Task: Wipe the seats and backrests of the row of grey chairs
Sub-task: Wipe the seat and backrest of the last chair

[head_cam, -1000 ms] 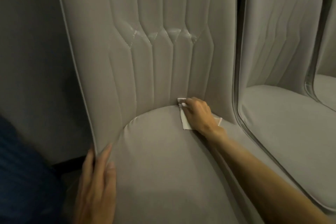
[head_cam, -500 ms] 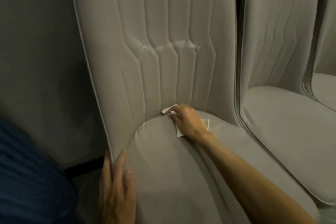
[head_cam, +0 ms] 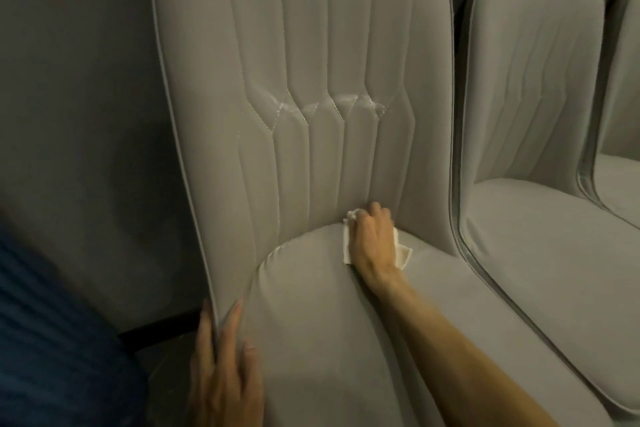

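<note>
A plain grey wall (head_cam: 76, 107) is filling the left side of the view, sitting in dim light. A dark strip (head_cam: 157, 328) is running along its foot above a shadowed patch of floor (head_cam: 162, 371). Dark blue ribbed fabric (head_cam: 48, 340) is covering the lower left corner, overlapping the wall.

Crumpled white cloth (head_cam: 403, 254) sits in seat-backrest crease of grey chair (head_cam: 311, 45).

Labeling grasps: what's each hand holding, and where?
Right hand grips the white cloth by its bunched upper end. Left hand holds nothing, resting flat on the edge of the grey chair.
</note>
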A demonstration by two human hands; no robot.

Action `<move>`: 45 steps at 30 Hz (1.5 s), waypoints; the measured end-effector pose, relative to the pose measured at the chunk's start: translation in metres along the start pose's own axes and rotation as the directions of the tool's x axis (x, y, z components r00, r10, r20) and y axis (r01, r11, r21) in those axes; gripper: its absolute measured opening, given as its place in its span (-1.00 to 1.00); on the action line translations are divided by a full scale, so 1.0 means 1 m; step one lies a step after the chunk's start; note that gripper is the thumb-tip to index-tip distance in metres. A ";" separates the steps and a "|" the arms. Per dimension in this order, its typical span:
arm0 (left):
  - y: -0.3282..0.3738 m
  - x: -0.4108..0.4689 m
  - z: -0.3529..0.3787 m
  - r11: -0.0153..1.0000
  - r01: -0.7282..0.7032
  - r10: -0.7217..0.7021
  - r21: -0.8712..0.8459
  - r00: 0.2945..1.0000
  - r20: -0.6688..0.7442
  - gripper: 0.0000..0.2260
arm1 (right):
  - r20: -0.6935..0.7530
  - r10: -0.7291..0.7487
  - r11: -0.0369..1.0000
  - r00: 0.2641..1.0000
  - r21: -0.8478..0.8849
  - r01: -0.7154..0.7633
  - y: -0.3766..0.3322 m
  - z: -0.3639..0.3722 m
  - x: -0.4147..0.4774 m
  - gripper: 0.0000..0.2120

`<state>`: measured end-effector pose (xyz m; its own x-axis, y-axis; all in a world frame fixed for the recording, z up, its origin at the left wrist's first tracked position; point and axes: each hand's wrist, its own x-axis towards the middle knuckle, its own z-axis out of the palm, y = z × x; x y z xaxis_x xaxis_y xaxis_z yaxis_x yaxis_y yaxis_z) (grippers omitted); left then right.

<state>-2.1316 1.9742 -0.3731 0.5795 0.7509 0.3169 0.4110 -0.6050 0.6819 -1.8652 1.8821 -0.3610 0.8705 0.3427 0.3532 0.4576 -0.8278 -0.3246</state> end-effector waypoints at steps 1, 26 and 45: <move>0.000 -0.001 0.001 1.000 -0.004 0.004 0.008 1.000 -0.014 -0.47 | 0.018 -0.033 0.999 0.999 0.038 0.032 -0.010 0.003 0.000 -0.78; -0.014 0.000 0.010 0.989 0.107 -0.100 -0.102 0.992 0.077 -0.41 | 0.055 -0.081 0.994 0.995 0.081 0.077 -0.004 -0.009 -0.006 -0.77; -0.022 -0.002 0.003 0.986 0.128 -0.101 -0.106 0.968 0.231 -0.54 | 0.229 -0.546 0.826 0.806 0.308 0.472 -0.086 -0.007 -0.056 -0.77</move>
<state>-2.1399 1.9853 -0.3912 0.6816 0.7267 0.0857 0.4050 -0.4722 0.7829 -1.9548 1.9315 -0.3469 0.4932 0.8298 0.2611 0.8447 -0.3852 -0.3716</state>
